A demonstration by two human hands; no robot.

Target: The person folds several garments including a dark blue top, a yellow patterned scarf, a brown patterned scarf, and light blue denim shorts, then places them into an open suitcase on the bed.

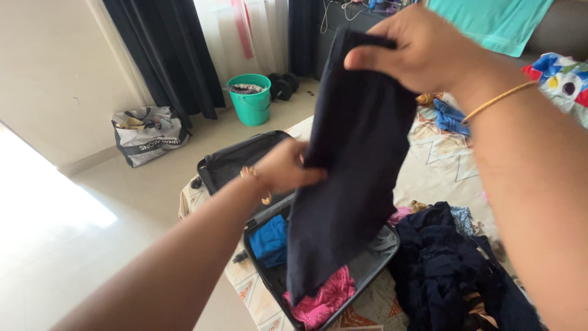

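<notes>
We see the right hand (422, 49) up at about one o'clock, fingers pinched over the top edge of a dark navy garment (349, 159) that hangs down the middle of the view. The left hand (286, 167) reaches in from eight o'clock and grips the garment's left edge partway down, thumb and fingers closed on the cloth. Both wrists carry thin gold bangles.

The garment dangles directly over an open dark suitcase (380, 260) that lies on a bed with a patterned sheet (441, 165). Its lower hem hangs over a pink cloth (324, 297) in the case at six o'clock; whether they touch, we cannot tell. A blue cloth (269, 242) lies in the case just left of the hanging fabric. The suitcase lid (236, 160) stands open toward ten o'clock.

At four o'clock a heap of dark clothes (447, 263) sits on the bed, just beside the suitcase. Farther off, at eleven o'clock, we see a teal bucket (251, 101) on the floor, and at nine to ten o'clock a grey printed bag (150, 135) near black curtains (165, 55).
</notes>
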